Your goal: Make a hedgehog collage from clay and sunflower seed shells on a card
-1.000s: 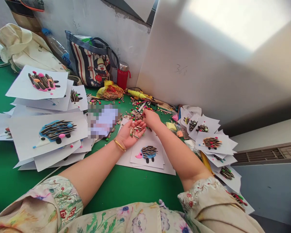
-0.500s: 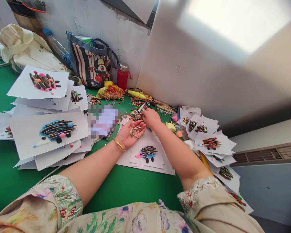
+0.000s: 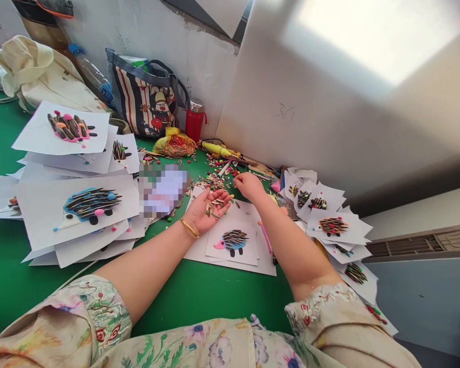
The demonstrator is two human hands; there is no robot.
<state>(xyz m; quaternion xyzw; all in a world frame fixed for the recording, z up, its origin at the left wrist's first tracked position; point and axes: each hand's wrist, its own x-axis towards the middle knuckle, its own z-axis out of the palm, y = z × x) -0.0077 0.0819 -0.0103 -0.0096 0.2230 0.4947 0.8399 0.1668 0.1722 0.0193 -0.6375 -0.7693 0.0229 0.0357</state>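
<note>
My left hand (image 3: pixel 209 207) lies palm up over the green table (image 3: pixel 199 296), cupped, with a small heap of striped sunflower seeds (image 3: pixel 214 204) in the palm. A gold bangle (image 3: pixel 188 228) rings that wrist. My right hand (image 3: pixel 249 185) is just to the right, fingers pinched at the loose seeds (image 3: pixel 210 181) scattered on the table; what it pinches is too small to see. Below both hands lies a white sheet with a blue hedgehog picture (image 3: pixel 233 240) whose spines are seeds. A pink stick (image 3: pixel 266 236) lies beside my right forearm.
Stacks of hedgehog sheets lie at left (image 3: pixel 76 204) and right (image 3: pixel 333 225). Against the wall stand a striped bag (image 3: pixel 145 99), a red flask (image 3: pixel 193 120), a yellow net bag (image 3: pixel 174 144) and a cream cloth bag (image 3: pixel 34 76). A white board (image 3: pixel 329 92) leans at right.
My right hand has shifted a little to the right, uncovering the pink stick beside the forearm. The left hand stays cupped with the seeds.
</note>
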